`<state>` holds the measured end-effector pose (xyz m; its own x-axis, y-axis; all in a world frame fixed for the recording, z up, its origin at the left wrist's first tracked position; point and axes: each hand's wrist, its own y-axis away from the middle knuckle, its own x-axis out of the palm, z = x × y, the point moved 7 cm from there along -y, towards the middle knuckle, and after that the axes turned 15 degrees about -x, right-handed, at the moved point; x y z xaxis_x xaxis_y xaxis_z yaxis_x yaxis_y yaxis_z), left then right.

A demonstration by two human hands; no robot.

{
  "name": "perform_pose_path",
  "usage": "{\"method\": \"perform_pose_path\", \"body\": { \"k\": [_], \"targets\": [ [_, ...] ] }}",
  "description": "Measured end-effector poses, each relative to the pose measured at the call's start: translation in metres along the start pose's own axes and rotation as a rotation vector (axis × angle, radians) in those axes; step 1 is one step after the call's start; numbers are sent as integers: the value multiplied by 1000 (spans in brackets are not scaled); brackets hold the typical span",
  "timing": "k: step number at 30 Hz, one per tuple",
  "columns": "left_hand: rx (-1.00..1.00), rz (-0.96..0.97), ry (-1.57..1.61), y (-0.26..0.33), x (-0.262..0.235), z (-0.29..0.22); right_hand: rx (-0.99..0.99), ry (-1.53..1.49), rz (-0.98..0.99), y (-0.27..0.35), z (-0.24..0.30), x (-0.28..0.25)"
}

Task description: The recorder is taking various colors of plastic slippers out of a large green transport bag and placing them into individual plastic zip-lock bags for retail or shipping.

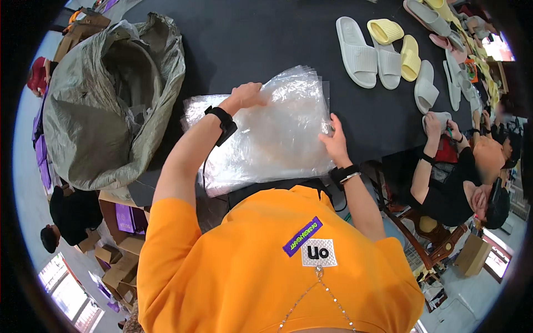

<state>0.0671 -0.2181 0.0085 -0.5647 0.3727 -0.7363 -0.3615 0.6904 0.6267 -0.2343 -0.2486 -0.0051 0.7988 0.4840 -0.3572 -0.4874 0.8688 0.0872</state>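
Slick plastic sheets [280,133] could slide, I judge, between the spread right hand [336,145] and left hand [243,98], its pinch unclear.

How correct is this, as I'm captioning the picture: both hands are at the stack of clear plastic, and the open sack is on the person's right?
Wrong side: the head view shows the open sack on the person's left. The left hand and right hand are at the stack of clear plastic.

Before me on the bench [250,44], the plastic stack [277,144] lies at twelve o'clock, the sack [78,133] at ten, slippers [355,50] at one, a co-worker [452,188] near three.
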Motion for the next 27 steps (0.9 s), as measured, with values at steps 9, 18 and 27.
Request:
{"method": "perform_pose_path", "body": {
  "k": [9, 18, 27],
  "targets": [
    [104, -78, 95, -7, -46, 3, 145, -291, 201, -25, -10, 7],
    [126, -853, 7, 32, -68, 14, 174, -382, 73, -55, -23, 20],
    [-162, -616, -64, 119, 50, 83, 141, -295, 202, -15, -19, 12]
  ]
}}
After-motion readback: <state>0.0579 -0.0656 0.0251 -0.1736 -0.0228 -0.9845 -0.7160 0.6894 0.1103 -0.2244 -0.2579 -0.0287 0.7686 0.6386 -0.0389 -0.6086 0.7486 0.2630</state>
